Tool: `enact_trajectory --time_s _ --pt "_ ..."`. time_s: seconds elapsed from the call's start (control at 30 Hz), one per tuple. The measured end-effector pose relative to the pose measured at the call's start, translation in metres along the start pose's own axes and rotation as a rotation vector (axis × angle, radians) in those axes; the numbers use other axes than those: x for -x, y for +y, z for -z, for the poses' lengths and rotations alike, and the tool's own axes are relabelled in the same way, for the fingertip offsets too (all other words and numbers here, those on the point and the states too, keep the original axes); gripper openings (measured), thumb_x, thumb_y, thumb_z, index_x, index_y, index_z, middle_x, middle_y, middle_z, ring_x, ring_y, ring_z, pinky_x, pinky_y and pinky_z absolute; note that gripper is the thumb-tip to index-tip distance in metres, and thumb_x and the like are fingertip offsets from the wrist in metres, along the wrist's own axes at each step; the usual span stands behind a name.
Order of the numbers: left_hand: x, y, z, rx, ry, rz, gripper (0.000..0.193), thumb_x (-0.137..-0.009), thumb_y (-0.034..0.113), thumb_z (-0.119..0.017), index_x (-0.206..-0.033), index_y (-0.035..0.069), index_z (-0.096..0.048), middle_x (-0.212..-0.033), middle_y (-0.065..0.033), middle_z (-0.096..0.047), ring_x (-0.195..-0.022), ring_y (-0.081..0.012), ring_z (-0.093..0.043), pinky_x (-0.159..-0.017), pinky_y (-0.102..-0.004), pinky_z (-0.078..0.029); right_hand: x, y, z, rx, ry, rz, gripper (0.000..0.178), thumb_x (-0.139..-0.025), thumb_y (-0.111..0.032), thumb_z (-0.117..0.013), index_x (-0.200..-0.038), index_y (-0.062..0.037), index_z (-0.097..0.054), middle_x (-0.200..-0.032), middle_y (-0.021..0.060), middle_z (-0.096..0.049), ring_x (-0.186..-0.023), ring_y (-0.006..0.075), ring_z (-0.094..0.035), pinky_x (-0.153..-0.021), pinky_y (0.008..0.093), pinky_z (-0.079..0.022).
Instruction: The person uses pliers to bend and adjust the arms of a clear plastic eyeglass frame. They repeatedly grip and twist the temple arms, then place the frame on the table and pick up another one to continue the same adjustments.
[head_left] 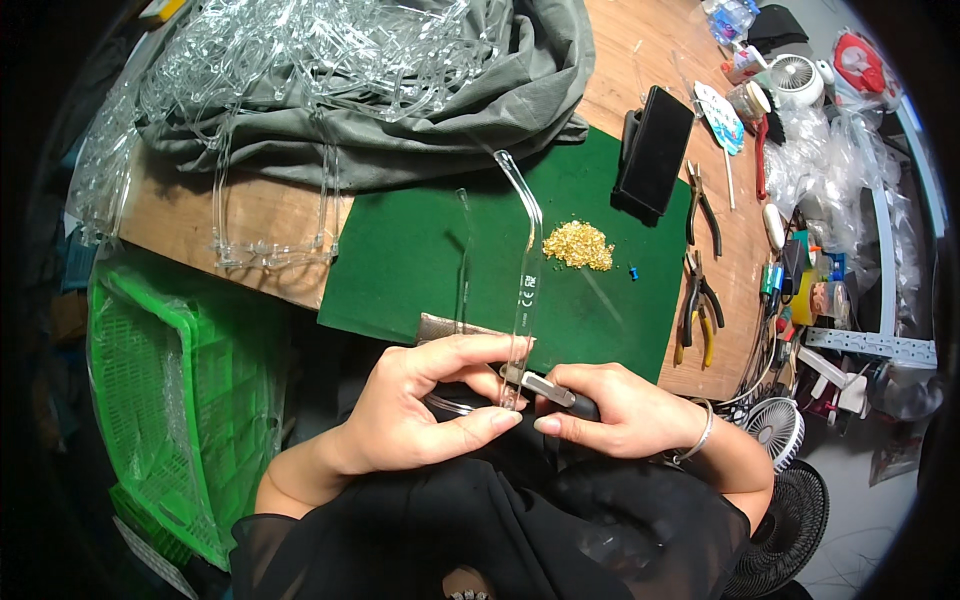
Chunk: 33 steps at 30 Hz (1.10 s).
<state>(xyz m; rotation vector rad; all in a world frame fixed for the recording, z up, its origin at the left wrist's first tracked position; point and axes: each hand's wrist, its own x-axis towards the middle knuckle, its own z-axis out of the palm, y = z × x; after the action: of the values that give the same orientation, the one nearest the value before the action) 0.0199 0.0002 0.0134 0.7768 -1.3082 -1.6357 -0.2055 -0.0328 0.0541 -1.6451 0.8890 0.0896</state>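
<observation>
My left hand is closed on a pair of clear plastic eyeglass frames, its thumb and fingers near the hinge end. One temple arm points away over the green mat, and the other stands to its left. Part of the rim is hidden behind my fingers. My right hand grips a small tool with a grey metal head and a black handle; its exact kind is unclear. The tool's tip meets the frames at the hinge end. A pile of tiny gold-coloured parts lies on the green mat beyond my hands.
A heap of clear eyeglass frames rests on grey cloth at the far left. Another clear frame lies on the wooden table. A black phone and two pliers lie right; a green crate stands left.
</observation>
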Motion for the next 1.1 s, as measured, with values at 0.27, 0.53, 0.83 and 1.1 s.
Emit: enact_trajectory --time_s 0.27,0.53,0.83,1.1 --pt "-0.005 -0.008 -0.009 -0.166 0.1 -0.073 0.053 -0.073 0.005 -0.074 -0.122 -0.002 -0.054 -0.093 -0.0098 -0.064 -0.083 -0.014 -0.063 -0.076 -0.0248 -0.049 -0.004 0.011 -0.009 -0.512 0.38 0.237 0.013 -0.089 -0.004 -0.055 -0.101 0.001 -0.056 -0.09 0.0038 -0.059 -0.084 0.0087 -0.054 -0.074 0.0235 -0.044" --pt "-0.009 -0.005 -0.008 -0.286 0.116 -0.11 0.054 -0.07 0.007 -0.077 -0.119 0.0 -0.056 -0.086 -0.0067 -0.059 -0.074 -0.0138 -0.057 -0.07 -0.0255 -0.047 -0.028 0.018 -0.016 -0.623 0.298 0.243 0.017 -0.091 -0.017 -0.057 -0.095 -0.0005 -0.055 -0.081 0.0008 -0.053 -0.073 0.0073 -0.045 -0.066 0.0234 -0.038" --pt "-0.013 -0.006 -0.011 -0.332 0.16 -0.123 0.049 -0.072 0.012 -0.075 -0.118 0.005 -0.058 -0.079 -0.0069 -0.058 -0.068 -0.0161 -0.058 -0.063 -0.027 -0.049 -0.029 0.012 -0.011 -0.626 0.296 0.182 0.017 -0.091 -0.018 -0.057 -0.093 -0.0011 -0.055 -0.079 -0.0008 -0.052 -0.071 0.0059 -0.043 -0.063 0.0219 -0.036" --pt "-0.014 -0.006 -0.015 -0.382 0.167 -0.104 0.047 -0.073 0.013 -0.074 -0.117 0.005 -0.058 -0.078 -0.0068 -0.057 -0.067 -0.0167 -0.058 -0.061 -0.0272 -0.049 -0.031 0.018 -0.021 -0.652 0.369 0.295 0.013 -0.09 -0.013 -0.057 -0.087 -0.002 -0.052 -0.079 0.0004 -0.053 -0.071 0.0072 -0.046 -0.064 0.0234 -0.038"
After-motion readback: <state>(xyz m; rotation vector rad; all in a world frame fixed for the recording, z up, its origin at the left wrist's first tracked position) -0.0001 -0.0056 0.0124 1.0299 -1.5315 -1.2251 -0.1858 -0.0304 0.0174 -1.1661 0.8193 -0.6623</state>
